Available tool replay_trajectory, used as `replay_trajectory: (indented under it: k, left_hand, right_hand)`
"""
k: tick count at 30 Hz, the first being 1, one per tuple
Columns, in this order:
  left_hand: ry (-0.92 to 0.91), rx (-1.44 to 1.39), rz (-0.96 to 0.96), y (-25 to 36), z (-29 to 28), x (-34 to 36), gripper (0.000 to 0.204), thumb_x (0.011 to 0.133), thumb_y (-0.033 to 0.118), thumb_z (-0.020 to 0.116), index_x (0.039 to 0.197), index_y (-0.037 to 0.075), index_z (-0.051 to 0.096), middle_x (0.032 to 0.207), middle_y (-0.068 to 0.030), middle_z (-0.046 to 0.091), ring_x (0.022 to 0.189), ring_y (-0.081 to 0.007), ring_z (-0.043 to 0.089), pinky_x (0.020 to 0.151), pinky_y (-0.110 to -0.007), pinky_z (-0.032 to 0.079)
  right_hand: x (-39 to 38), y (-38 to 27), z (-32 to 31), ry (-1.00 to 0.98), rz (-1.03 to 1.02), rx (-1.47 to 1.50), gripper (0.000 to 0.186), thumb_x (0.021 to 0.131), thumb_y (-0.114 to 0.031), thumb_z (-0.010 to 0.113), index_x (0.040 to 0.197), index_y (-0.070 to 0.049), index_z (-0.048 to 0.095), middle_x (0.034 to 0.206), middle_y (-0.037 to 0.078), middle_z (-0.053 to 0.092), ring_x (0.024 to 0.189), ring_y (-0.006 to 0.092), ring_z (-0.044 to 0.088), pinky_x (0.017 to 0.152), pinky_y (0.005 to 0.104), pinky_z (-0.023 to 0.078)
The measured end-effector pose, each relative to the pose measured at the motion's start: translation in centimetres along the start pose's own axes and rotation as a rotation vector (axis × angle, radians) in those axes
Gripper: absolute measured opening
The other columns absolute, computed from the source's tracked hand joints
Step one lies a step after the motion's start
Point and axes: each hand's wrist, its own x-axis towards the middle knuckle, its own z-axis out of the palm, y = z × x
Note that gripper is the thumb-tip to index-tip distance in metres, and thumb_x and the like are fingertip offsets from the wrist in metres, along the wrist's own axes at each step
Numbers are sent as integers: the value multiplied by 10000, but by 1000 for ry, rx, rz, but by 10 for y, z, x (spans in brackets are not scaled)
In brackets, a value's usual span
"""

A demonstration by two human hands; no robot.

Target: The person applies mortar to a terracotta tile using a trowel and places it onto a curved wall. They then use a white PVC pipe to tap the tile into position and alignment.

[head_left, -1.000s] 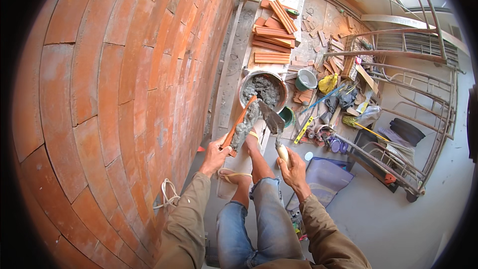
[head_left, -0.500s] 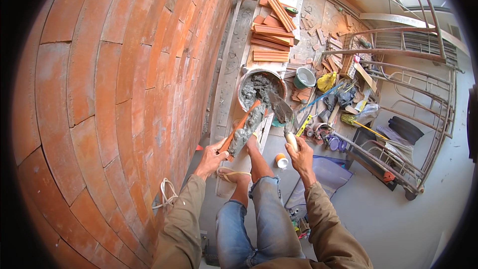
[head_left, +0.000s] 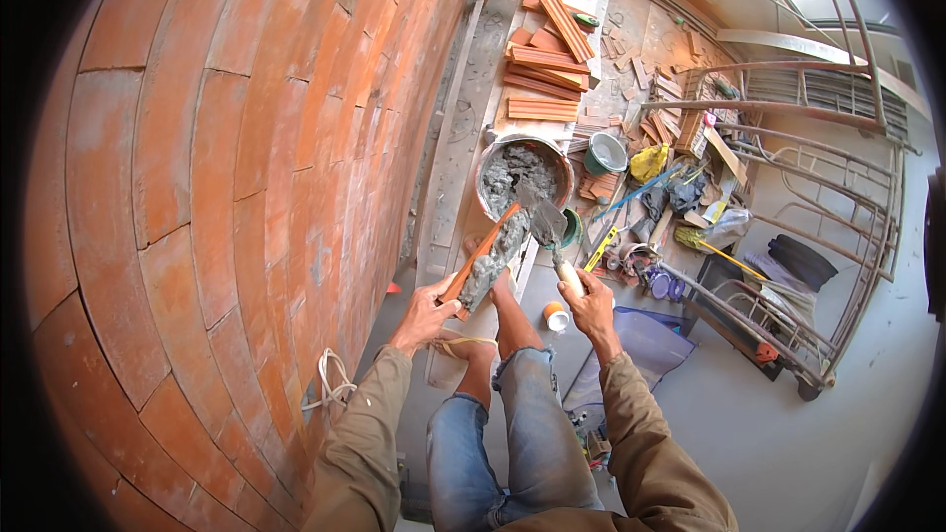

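Observation:
My left hand [head_left: 426,311] grips the near end of a long thin orange brick tile [head_left: 485,254], whose upper face is coated with grey mortar. My right hand [head_left: 589,303] holds a trowel [head_left: 548,227] by its pale handle. The trowel's blade rests against the far end of the tile, just at the rim of a round pan of grey mortar [head_left: 522,175]. The pan stands on a grey plank [head_left: 537,69] beyond my feet. My knees in torn jeans show below the hands.
A curved wall of orange brick tiles [head_left: 227,187] fills the left side. A stack of the same tiles [head_left: 542,64] lies on the plank behind the pan. A green bucket [head_left: 605,153], a yellow level, scattered tools and metal scaffold frames [head_left: 808,236] lie to the right.
The trowel has swung from beside my right knee up to the pan and now meets the tile's far end. My left hand and the tile stayed almost in place.

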Motion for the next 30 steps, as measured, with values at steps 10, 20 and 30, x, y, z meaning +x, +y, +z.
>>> replay_trajectory:
  k: [10,20,30]
  left_hand:
    - [79,100,33,28,-1,1,561,821,-9,575,1380,-37,543,1001,-39,670,867,-80,580,775,-265,499]
    - [89,324,-42,34,2,15,535,831,7,583,1365,-26,567,934,-49,692,787,-90,619,722,-274,516]
    - [121,77,-159,51,14,42,458,849,41,606,1305,-1,629,872,-36,679,721,-92,646,612,-251,556]
  right_hand:
    - [12,0,-27,-139,-144,-92,432,807,-262,781,1164,-30,708,965,141,748,825,182,713,787,321,545]
    - [15,4,-35,-284,-115,-50,424,809,-244,788,1150,-6,705,898,119,727,779,144,655,732,309,528]
    - [9,7,-35,-392,58,48,454,810,-239,794,1177,11,699,913,93,735,770,111,634,708,291,524]
